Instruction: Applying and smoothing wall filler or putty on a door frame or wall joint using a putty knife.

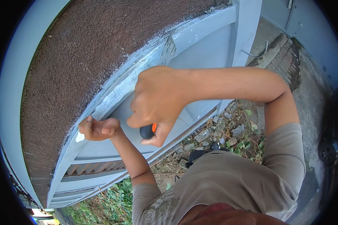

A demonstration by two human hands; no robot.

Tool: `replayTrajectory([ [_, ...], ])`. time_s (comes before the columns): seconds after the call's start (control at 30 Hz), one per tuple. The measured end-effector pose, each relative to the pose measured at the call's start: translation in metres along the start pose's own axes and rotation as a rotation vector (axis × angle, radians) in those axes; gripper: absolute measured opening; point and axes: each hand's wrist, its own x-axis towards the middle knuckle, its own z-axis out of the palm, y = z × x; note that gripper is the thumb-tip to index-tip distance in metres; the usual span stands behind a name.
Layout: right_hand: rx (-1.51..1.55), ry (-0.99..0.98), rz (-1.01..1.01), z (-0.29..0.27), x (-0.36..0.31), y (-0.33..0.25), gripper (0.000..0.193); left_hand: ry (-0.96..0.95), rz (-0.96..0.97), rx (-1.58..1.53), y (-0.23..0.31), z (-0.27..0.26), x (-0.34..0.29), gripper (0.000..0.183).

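My right hand is wrapped round the black and orange handle of a putty knife. Beyond the knuckles, its wide, white-smeared blade stands against the white-coated ledge along the wall. My left hand is at the ledge farther left, palm turned up and fingers curled. A bright white patch shows just below those fingers. Whether the left hand grips anything is hidden. Fresh-looking white filler or paint lies ragged on the ledge between the hands.
Rough brown wall rises above the ledge, with pale grey panels below it. A bent metal hook sticks out at the upper right. Rubble and green plants lie on the ground beside me.
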Motion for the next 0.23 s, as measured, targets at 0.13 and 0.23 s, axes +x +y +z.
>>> replayTrajectory([
  [0.13,0.088,-0.009,-0.049,0.002,0.004,-0.031,0.043,0.025,0.018,0.010,0.000,0.003,0.000,0.057],
  [0.23,-0.225,-0.060,0.013,-0.009,-0.002,0.015,0.042,0.054,-0.044,-0.017,-0.003,-0.005,-0.003,0.062],
])
